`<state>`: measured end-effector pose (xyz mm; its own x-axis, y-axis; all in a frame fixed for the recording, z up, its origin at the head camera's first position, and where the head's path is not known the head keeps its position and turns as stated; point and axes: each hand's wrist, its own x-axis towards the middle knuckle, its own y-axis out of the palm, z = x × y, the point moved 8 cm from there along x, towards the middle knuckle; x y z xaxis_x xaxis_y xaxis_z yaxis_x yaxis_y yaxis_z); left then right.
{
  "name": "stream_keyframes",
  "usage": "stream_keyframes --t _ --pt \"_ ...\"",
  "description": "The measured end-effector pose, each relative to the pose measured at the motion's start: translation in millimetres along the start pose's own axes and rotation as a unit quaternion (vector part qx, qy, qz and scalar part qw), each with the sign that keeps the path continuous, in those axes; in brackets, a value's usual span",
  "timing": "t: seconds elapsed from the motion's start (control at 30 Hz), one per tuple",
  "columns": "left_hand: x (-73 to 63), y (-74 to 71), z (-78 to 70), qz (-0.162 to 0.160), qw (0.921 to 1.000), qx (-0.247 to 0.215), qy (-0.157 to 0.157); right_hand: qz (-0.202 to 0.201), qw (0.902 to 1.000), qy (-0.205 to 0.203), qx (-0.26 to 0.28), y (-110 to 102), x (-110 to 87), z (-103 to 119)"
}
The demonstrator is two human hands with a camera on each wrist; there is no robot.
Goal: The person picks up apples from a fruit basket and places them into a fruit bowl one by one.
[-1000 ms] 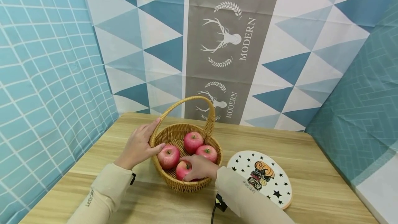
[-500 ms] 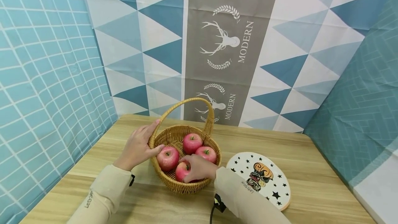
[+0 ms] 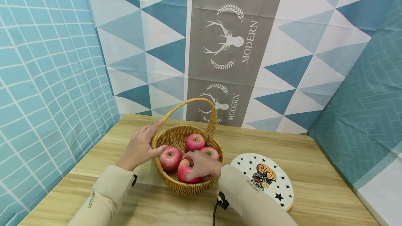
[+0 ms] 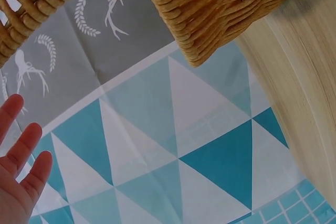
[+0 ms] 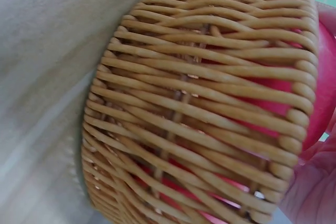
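Note:
A round wicker basket with a tall arched handle stands on the wooden table in the head view. My left hand holds its left side at the foot of the handle, thumb over the rim. Three fingers of that hand reach out loosely in the left wrist view. My right hand grips the front apple inside the basket, thumb and fingers around it. Three other red apples lie there: a left apple, a back apple and a right apple, partly hidden by my right hand.
Right of the basket, partly under my right sleeve, lies a white rounded board with black stars and a cartoon figure. A black cable runs along the table near the front. Patterned cloths enclose the back and sides.
My right hand has risen slightly with the front apple, which shows more of itself now. The left hand and the basket stay in place.

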<state>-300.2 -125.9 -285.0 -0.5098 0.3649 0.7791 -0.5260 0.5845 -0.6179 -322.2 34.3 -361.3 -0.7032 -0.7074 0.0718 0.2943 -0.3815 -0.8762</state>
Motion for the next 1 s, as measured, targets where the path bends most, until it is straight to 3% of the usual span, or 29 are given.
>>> stream_keyframes --t 1.0 --pt "0.0 0.5 0.1 0.000 1.0000 -0.003 -0.005 0.014 0.9990 -0.013 -0.039 -32 -7.4 11"
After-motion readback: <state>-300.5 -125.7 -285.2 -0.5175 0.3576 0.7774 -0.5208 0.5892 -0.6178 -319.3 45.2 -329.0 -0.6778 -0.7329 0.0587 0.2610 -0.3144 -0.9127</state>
